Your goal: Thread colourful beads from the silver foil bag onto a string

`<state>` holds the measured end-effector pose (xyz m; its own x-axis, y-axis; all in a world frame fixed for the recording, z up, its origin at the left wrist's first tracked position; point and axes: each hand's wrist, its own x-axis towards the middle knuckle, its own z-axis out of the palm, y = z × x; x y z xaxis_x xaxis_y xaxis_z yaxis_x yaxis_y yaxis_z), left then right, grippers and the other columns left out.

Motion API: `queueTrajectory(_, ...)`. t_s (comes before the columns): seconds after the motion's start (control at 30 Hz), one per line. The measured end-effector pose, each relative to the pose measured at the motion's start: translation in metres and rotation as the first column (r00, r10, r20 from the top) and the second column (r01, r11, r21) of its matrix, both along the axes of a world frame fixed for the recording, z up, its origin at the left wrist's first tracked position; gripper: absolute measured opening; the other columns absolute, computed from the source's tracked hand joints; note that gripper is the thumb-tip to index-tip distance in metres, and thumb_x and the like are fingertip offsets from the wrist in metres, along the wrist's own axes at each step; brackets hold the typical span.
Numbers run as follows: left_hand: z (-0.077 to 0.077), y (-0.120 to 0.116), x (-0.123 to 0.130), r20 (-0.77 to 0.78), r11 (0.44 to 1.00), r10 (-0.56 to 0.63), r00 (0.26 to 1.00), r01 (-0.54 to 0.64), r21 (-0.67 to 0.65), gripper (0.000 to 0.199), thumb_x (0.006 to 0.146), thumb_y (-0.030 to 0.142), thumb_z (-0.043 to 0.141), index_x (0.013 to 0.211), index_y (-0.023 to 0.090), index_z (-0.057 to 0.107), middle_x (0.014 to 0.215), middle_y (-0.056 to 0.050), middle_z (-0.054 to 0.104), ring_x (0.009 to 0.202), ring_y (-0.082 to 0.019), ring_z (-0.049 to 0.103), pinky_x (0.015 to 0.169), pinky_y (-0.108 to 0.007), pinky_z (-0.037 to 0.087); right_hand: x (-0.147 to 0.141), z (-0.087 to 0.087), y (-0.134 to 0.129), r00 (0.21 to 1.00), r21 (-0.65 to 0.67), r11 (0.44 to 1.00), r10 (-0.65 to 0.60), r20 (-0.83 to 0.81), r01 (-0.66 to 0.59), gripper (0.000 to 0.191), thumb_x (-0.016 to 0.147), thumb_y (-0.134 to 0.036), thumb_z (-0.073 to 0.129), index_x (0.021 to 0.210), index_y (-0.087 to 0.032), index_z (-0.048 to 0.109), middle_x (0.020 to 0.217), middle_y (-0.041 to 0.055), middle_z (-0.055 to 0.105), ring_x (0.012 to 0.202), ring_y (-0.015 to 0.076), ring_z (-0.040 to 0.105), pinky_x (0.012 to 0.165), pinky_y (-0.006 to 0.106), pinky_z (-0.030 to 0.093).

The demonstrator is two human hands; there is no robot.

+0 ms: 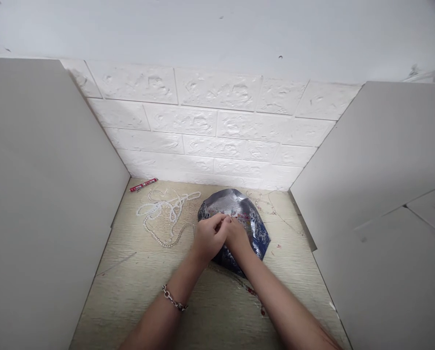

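My left hand point(210, 236) and my right hand point(236, 234) meet over a shiny dark blue and silver plastic bag point(258, 228) lying on the table. The fingers of both are curled and pressed together; what they pinch, if anything, is hidden behind them. Small pink and red bits point(244, 218) show on the bag just beyond the fingers. A strand of beads with red ones point(251, 290) lies under my right forearm, coming out from the bag's near edge. A chain bracelet point(173, 299) is on my left wrist.
White bead strands point(172, 206) and a pearl-like strand point(159, 240) lie left of the bag. A red packet point(143, 184) is at the back left. A thin beaded strand point(264, 206) lies at the right. White panels point(38, 194) and a brick-patterned wall point(217, 121) enclose the wooden tabletop point(130, 301).
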<state>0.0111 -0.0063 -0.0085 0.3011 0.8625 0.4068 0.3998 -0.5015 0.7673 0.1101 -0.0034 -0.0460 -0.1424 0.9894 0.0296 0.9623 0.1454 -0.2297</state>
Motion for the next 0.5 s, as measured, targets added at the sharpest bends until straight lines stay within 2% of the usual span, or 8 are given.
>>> queueTrajectory(0.2,-0.0024,0.0013,0.0011,-0.027,1.0,0.004,1.0,-0.003,0.015,0.026,0.08,0.028,0.041,0.068,0.013,0.058,0.056,-0.001,0.056,0.052,-0.009,0.049,0.052,-0.019,0.035,0.0021,0.0056,-0.0019,0.998,-0.021,0.998,-0.059,-0.032,0.058,0.03,0.082,-0.017,0.031,0.094,-0.015,0.059,0.088,0.0134,0.062,0.08,0.0196,0.058,0.067,0.028,0.043)
queueTrajectory(0.5,0.0004,0.0028,-0.0006,-0.001,1.0,0.004,1.0,-0.004,0.0,0.028,0.079,0.028,0.04,0.065,0.013,0.059,0.053,0.0,0.054,0.05,-0.009,0.047,0.051,-0.019,0.036,0.0095,0.0099,0.0009,0.976,0.013,0.995,-0.096,-0.195,0.1,0.031,0.082,-0.028,0.033,0.077,-0.015,0.06,0.079,0.0103,0.064,0.069,0.0159,0.057,0.06,0.024,0.038)
